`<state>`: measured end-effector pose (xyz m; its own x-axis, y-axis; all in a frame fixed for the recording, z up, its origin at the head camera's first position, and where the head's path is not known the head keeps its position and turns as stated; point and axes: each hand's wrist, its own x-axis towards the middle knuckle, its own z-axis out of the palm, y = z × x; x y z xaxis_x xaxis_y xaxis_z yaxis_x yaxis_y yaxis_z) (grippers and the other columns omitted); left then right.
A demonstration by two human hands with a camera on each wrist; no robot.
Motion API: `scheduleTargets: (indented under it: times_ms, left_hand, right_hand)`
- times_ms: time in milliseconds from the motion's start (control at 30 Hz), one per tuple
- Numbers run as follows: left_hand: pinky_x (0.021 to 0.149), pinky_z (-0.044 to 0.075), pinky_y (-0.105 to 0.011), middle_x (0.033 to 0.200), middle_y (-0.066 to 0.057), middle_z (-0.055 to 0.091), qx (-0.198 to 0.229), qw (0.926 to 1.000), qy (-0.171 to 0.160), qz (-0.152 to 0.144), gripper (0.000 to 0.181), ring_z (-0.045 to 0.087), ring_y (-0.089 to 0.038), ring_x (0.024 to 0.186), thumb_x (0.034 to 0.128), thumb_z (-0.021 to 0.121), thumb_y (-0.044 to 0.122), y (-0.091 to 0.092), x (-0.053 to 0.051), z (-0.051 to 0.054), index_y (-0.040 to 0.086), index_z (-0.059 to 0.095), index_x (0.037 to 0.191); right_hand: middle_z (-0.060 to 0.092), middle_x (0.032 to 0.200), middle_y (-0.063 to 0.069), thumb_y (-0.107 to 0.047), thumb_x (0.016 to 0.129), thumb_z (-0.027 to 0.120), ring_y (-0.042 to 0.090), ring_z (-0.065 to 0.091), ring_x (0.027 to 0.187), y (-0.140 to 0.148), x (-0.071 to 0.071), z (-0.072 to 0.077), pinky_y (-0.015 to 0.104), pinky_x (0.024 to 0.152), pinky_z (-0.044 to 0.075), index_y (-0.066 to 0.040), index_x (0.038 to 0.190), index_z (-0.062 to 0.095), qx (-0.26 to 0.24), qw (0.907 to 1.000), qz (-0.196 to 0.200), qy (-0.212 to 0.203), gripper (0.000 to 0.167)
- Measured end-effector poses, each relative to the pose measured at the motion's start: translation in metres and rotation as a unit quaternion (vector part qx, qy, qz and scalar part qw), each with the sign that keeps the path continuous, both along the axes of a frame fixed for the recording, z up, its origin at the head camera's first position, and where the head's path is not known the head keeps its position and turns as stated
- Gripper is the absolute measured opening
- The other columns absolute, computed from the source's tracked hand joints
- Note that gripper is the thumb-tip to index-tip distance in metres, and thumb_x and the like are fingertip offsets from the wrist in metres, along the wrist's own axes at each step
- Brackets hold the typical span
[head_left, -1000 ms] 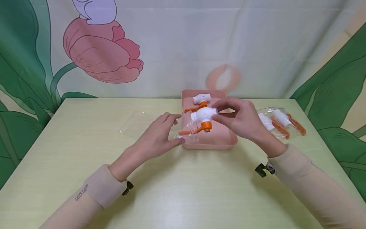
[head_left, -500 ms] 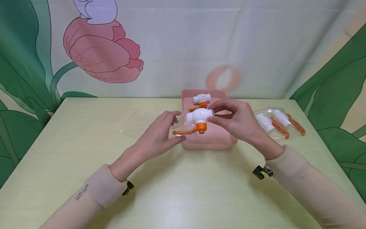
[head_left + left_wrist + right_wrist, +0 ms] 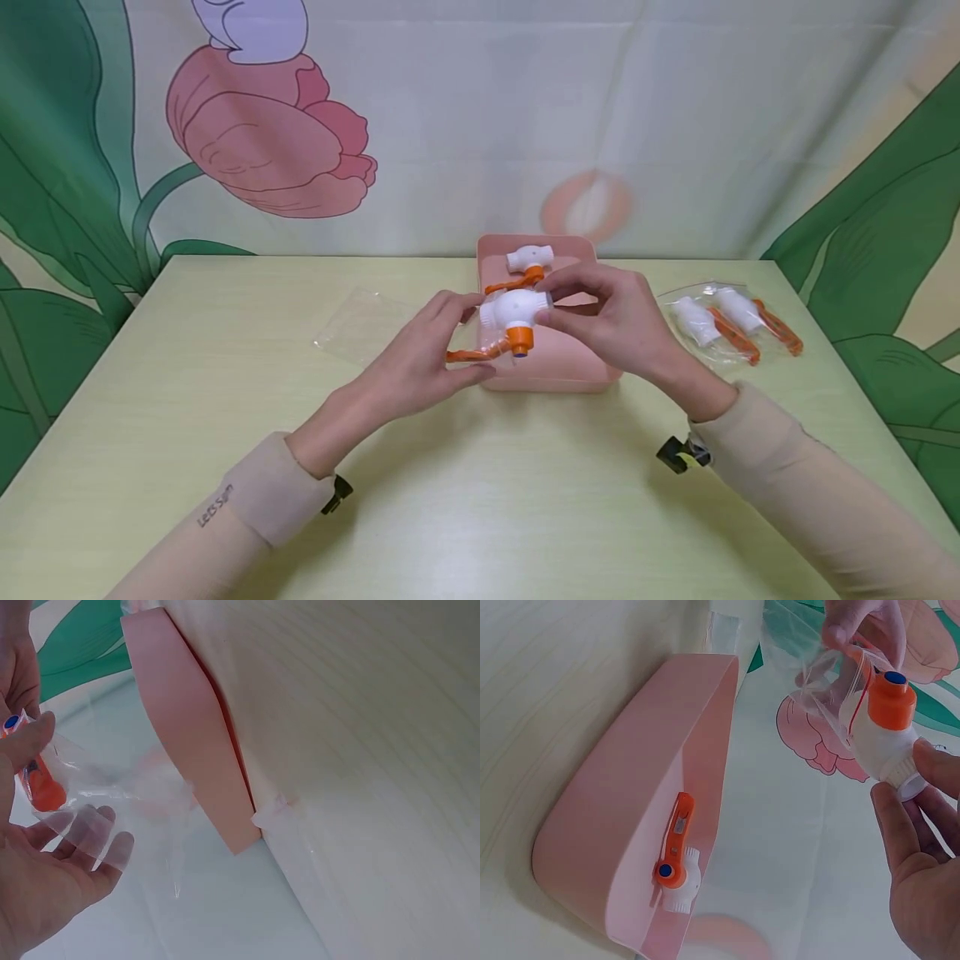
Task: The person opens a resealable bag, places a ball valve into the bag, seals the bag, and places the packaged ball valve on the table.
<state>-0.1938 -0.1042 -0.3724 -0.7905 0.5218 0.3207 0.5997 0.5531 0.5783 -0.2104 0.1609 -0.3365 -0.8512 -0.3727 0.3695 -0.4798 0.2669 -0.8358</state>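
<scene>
A white ball valve [image 3: 517,309] with an orange lever hangs above the pink tray [image 3: 551,385]. My right hand [image 3: 611,321] pinches its right end between thumb and fingers. My left hand [image 3: 408,358] holds a clear plastic bag [image 3: 112,787], its thumb and fingers spread on either side of the lever. In the right wrist view, the bag [image 3: 810,675] covers the lever and part of the valve's far side, while the orange cap and near end stick out. A second, bare valve [image 3: 529,259] lies in the tray's far end.
Two more valves [image 3: 738,312] in clear bags lie on the table at the right. A flat clear bag [image 3: 360,321] is on the table [image 3: 450,500] left of the tray. A printed curtain [image 3: 450,125] hangs behind the table's back edge.
My right hand has moved left with the valve, so the lever lies deeper in the bag and between the left thumb and fingers. The left hand has barely moved.
</scene>
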Motion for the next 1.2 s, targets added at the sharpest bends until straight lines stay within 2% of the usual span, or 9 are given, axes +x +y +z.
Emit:
scheduleTargets:
  times_ms: [233, 467, 800, 1033, 1200]
  left_hand:
    - [0.110, 0.043, -0.042, 0.143, -0.008, 0.047, 0.012, 0.9999, -0.002, -0.012, 0.080, 0.049, -0.025, 0.131, 0.0846, 0.088, 0.025, 0.0016, -0.0001, 0.0014, 0.002, 0.044, 0.148]
    - [0.107, 0.045, -0.040, 0.136, -0.007, 0.054, 0.019, 0.9995, 0.014, -0.022, 0.080, 0.052, -0.024, 0.126, 0.0832, 0.089, 0.022, 0.0040, -0.0020, 0.0007, 0.001, 0.045, 0.147]
    - [0.106, 0.047, -0.039, 0.134, -0.009, 0.054, 0.032, 0.9984, 0.036, -0.030, 0.075, 0.054, -0.022, 0.124, 0.0818, 0.090, 0.020, 0.0060, -0.0004, 0.0014, -0.001, 0.049, 0.141]
    - [0.107, 0.046, -0.038, 0.136, -0.006, 0.055, 0.030, 0.9981, 0.043, -0.033, 0.076, 0.055, -0.020, 0.124, 0.0828, 0.089, 0.023, 0.0058, 0.0008, 0.0027, 0.001, 0.049, 0.144]
    - [0.104, 0.047, -0.037, 0.134, -0.006, 0.055, 0.036, 0.9973, 0.042, -0.048, 0.075, 0.056, -0.019, 0.120, 0.0849, 0.088, 0.023, 0.0064, 0.0011, 0.0027, 0.001, 0.049, 0.145]
  right_hand:
    - [0.069, 0.108, 0.006, -0.001, 0.086, 0.083, 0.020, 0.070, 0.100, 0.0016, 0.0006, -0.0005, 0.032, 0.081, 0.060, -0.002, 0.109, 0.075, 0.007, 0.9999, 0.010, 0.005, 0.025]
    - [0.069, 0.109, 0.007, 0.001, 0.085, 0.083, 0.020, 0.070, 0.099, 0.0015, 0.0015, -0.0014, 0.033, 0.080, 0.060, -0.002, 0.109, 0.075, 0.001, 0.9997, 0.018, 0.014, 0.026]
    - [0.069, 0.106, 0.005, -0.003, 0.086, 0.083, 0.018, 0.070, 0.096, -0.0001, 0.0020, -0.0010, 0.031, 0.078, 0.060, -0.002, 0.109, 0.075, 0.028, 0.9994, 0.004, 0.022, 0.024]
    - [0.068, 0.115, 0.007, 0.004, 0.086, 0.080, 0.022, 0.070, 0.104, -0.0004, 0.0010, -0.0032, 0.034, 0.084, 0.059, 0.000, 0.113, 0.073, -0.009, 0.9990, 0.042, 0.014, 0.028]
    - [0.066, 0.126, 0.009, 0.008, 0.086, 0.078, 0.024, 0.068, 0.111, -0.0033, 0.0023, -0.0038, 0.036, 0.089, 0.057, 0.000, 0.114, 0.073, -0.035, 0.9965, 0.074, 0.016, 0.029]
